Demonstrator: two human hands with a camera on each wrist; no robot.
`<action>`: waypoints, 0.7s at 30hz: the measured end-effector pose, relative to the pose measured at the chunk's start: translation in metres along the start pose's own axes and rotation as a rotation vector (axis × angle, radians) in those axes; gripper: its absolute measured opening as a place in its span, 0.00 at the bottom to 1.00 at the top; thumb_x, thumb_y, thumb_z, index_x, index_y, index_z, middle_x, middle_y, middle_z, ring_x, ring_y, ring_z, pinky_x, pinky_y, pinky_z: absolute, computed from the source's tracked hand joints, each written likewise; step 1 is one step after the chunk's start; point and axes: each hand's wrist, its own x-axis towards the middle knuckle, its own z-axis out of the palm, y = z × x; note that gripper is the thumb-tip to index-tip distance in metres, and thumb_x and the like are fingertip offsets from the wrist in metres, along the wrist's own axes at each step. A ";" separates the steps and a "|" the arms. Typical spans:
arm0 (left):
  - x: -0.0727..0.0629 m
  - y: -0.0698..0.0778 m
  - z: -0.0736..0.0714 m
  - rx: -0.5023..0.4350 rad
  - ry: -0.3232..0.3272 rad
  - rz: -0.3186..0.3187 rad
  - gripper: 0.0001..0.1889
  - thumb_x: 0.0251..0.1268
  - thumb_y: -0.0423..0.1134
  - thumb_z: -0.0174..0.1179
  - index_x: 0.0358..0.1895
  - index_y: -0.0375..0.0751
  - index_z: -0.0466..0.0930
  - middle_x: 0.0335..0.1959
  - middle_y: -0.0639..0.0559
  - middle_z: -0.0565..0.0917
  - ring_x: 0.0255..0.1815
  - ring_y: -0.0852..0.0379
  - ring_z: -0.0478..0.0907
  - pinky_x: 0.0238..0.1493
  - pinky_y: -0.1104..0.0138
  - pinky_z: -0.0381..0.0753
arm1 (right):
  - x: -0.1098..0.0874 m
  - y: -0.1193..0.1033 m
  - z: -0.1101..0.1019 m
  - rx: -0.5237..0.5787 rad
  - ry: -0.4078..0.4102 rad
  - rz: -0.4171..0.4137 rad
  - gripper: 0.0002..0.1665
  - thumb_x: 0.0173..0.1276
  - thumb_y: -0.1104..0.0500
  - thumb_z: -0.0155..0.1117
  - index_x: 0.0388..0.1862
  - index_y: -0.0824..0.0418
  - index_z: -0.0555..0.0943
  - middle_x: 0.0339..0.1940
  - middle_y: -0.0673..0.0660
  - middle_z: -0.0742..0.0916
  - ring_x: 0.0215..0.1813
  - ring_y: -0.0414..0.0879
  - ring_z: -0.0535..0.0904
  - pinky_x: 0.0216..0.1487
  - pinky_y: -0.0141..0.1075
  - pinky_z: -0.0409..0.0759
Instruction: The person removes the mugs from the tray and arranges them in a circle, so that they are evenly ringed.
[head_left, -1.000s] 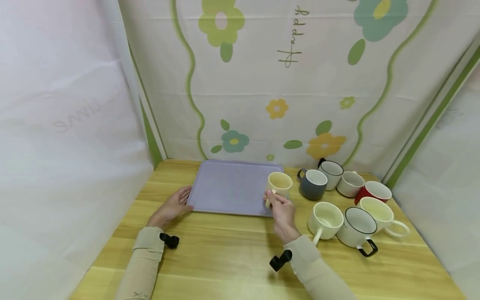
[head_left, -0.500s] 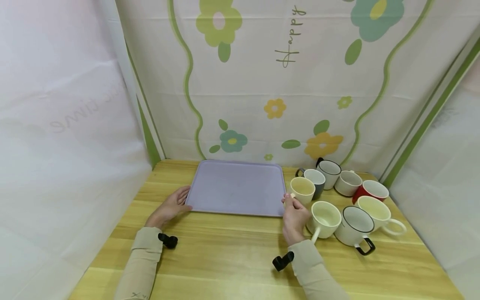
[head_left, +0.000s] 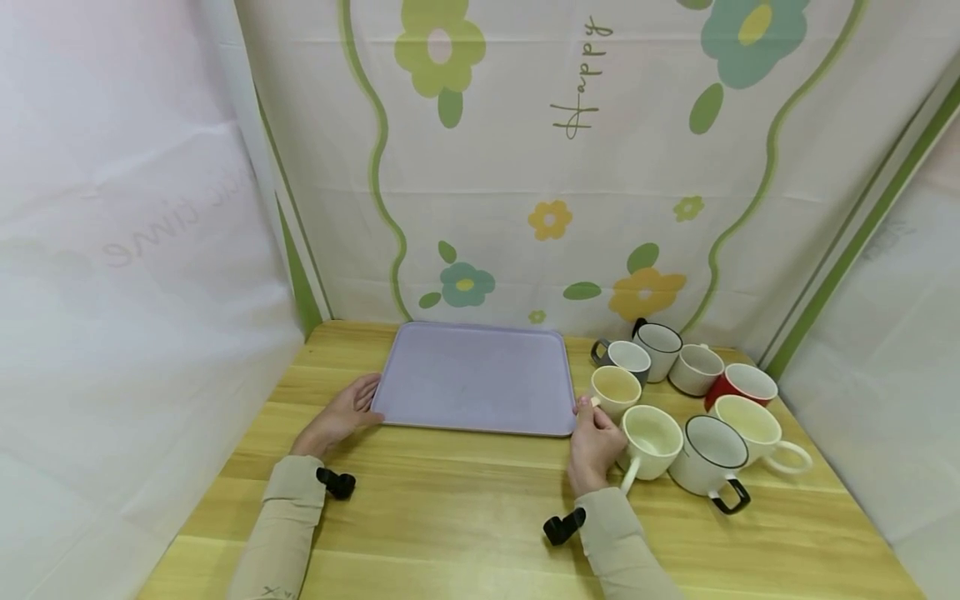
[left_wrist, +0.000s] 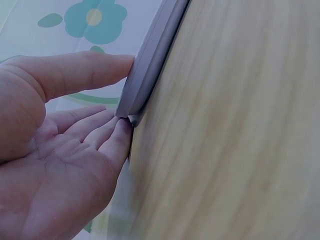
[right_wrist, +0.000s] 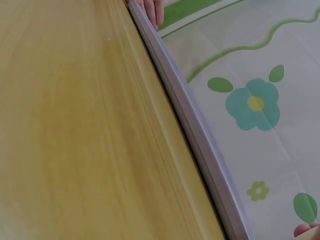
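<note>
A light purple rectangular tray [head_left: 480, 375] lies on the wooden table. My left hand [head_left: 341, 417] is at its left edge; in the left wrist view the straight thumb [left_wrist: 95, 72] touches the tray's rim [left_wrist: 150, 65], and the extended fingers [left_wrist: 112, 137] meet it lower down. Just past the tray's right edge, my right hand [head_left: 594, 442] pinches the handle of a small pale yellow mug [head_left: 617, 390]. That mug stands upright beside a dark grey mug [head_left: 628, 360] and a cream mug [head_left: 651, 442]. The right wrist view catches only fingertips [right_wrist: 304, 230] at its corner.
More mugs cluster at the right: a black-rimmed white mug [head_left: 660, 350], a beige mug [head_left: 696, 369], a red mug [head_left: 723, 392], a yellowish mug [head_left: 750, 427] and a large black-handled white mug [head_left: 711, 454]. Printed cloth [head_left: 480, 167] hangs behind and at both sides.
My right hand has carried the pale yellow mug rightward off the tray's right side, then a little nearer and lower, close to the other mugs. The left hand has stayed at the tray's edge.
</note>
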 end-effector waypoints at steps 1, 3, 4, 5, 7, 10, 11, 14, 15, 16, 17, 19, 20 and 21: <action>0.000 0.000 0.000 0.001 -0.002 0.001 0.46 0.74 0.24 0.59 0.86 0.31 0.39 0.88 0.31 0.41 0.89 0.31 0.37 0.89 0.41 0.44 | 0.000 0.001 0.000 0.003 0.005 -0.004 0.13 0.69 0.64 0.75 0.36 0.77 0.90 0.19 0.43 0.89 0.30 0.30 0.82 0.35 0.19 0.78; 0.001 0.000 0.000 0.001 -0.005 0.002 0.46 0.74 0.24 0.60 0.86 0.31 0.39 0.88 0.31 0.41 0.89 0.31 0.37 0.89 0.41 0.44 | 0.000 0.003 0.001 0.005 0.014 -0.011 0.13 0.69 0.63 0.75 0.37 0.76 0.90 0.19 0.43 0.89 0.30 0.30 0.81 0.35 0.19 0.78; 0.001 0.000 0.000 0.001 -0.005 0.001 0.47 0.74 0.24 0.60 0.86 0.31 0.39 0.88 0.31 0.41 0.89 0.31 0.37 0.89 0.41 0.44 | 0.000 0.003 0.001 0.003 0.017 -0.016 0.13 0.70 0.63 0.74 0.37 0.76 0.90 0.19 0.43 0.89 0.31 0.30 0.81 0.35 0.19 0.78; 0.001 0.000 0.000 -0.001 -0.006 0.001 0.47 0.74 0.24 0.60 0.86 0.31 0.39 0.88 0.31 0.41 0.89 0.31 0.37 0.89 0.41 0.44 | 0.000 0.004 0.001 0.000 0.017 -0.020 0.13 0.70 0.63 0.74 0.37 0.76 0.90 0.20 0.43 0.89 0.31 0.30 0.81 0.36 0.19 0.78; 0.001 0.000 0.000 -0.007 -0.004 -0.001 0.47 0.74 0.24 0.60 0.86 0.31 0.39 0.88 0.31 0.41 0.89 0.31 0.37 0.89 0.42 0.44 | -0.001 0.004 0.002 -0.001 0.016 -0.029 0.13 0.71 0.63 0.74 0.37 0.76 0.90 0.20 0.43 0.89 0.32 0.30 0.81 0.36 0.19 0.77; 0.002 0.000 0.001 -0.013 -0.006 -0.001 0.47 0.74 0.24 0.60 0.86 0.32 0.39 0.88 0.31 0.41 0.89 0.31 0.37 0.89 0.42 0.44 | -0.001 0.003 0.003 -0.004 0.016 -0.038 0.14 0.71 0.63 0.73 0.34 0.76 0.90 0.22 0.45 0.90 0.33 0.31 0.80 0.36 0.19 0.76; 0.002 0.000 0.001 -0.017 -0.005 -0.001 0.47 0.74 0.24 0.60 0.86 0.32 0.39 0.88 0.31 0.41 0.89 0.32 0.37 0.89 0.42 0.44 | -0.001 0.002 0.003 -0.005 0.013 -0.036 0.14 0.71 0.63 0.72 0.34 0.76 0.90 0.23 0.46 0.90 0.33 0.31 0.80 0.37 0.20 0.77; 0.004 -0.001 0.001 -0.019 -0.007 0.000 0.47 0.74 0.24 0.60 0.86 0.32 0.39 0.88 0.32 0.41 0.89 0.32 0.36 0.89 0.42 0.43 | -0.002 0.000 0.001 -0.011 -0.016 -0.014 0.14 0.72 0.62 0.71 0.37 0.76 0.90 0.25 0.46 0.89 0.35 0.32 0.79 0.37 0.20 0.77; 0.004 -0.001 0.001 -0.018 -0.007 0.001 0.47 0.74 0.24 0.60 0.86 0.32 0.39 0.88 0.31 0.41 0.89 0.32 0.36 0.89 0.42 0.43 | -0.002 -0.001 0.000 -0.024 -0.035 -0.005 0.14 0.73 0.61 0.71 0.39 0.76 0.90 0.26 0.45 0.89 0.35 0.32 0.79 0.37 0.20 0.77; 0.004 -0.001 0.001 -0.019 -0.007 0.001 0.46 0.74 0.24 0.59 0.86 0.32 0.39 0.88 0.31 0.41 0.89 0.32 0.36 0.89 0.42 0.43 | -0.002 -0.002 -0.002 -0.051 -0.061 0.000 0.15 0.73 0.61 0.70 0.42 0.75 0.90 0.26 0.45 0.87 0.35 0.32 0.79 0.37 0.19 0.77; 0.004 -0.001 0.000 -0.020 -0.004 -0.001 0.46 0.74 0.24 0.60 0.86 0.32 0.39 0.88 0.32 0.41 0.89 0.32 0.37 0.89 0.42 0.44 | -0.003 -0.004 -0.004 -0.089 -0.089 0.001 0.15 0.74 0.59 0.69 0.44 0.74 0.90 0.27 0.45 0.86 0.34 0.32 0.78 0.36 0.19 0.76; 0.005 0.000 0.000 -0.018 -0.007 0.001 0.46 0.74 0.24 0.60 0.86 0.32 0.39 0.88 0.32 0.41 0.89 0.32 0.37 0.89 0.42 0.44 | -0.003 -0.010 -0.009 -0.185 -0.167 0.001 0.17 0.76 0.57 0.68 0.49 0.71 0.89 0.30 0.46 0.86 0.35 0.33 0.77 0.36 0.20 0.76; 0.004 0.000 -0.001 -0.018 -0.007 0.000 0.46 0.74 0.24 0.60 0.86 0.32 0.39 0.88 0.32 0.41 0.89 0.32 0.37 0.89 0.42 0.44 | -0.004 -0.013 -0.012 -0.251 -0.221 0.002 0.19 0.77 0.54 0.67 0.51 0.70 0.88 0.33 0.49 0.87 0.37 0.35 0.78 0.38 0.21 0.76; 0.004 0.000 -0.001 -0.021 -0.006 0.000 0.46 0.74 0.24 0.60 0.86 0.32 0.39 0.88 0.32 0.41 0.89 0.32 0.37 0.89 0.42 0.43 | -0.004 -0.017 -0.015 -0.324 -0.284 0.001 0.20 0.78 0.51 0.66 0.51 0.68 0.87 0.37 0.52 0.88 0.40 0.37 0.79 0.42 0.23 0.76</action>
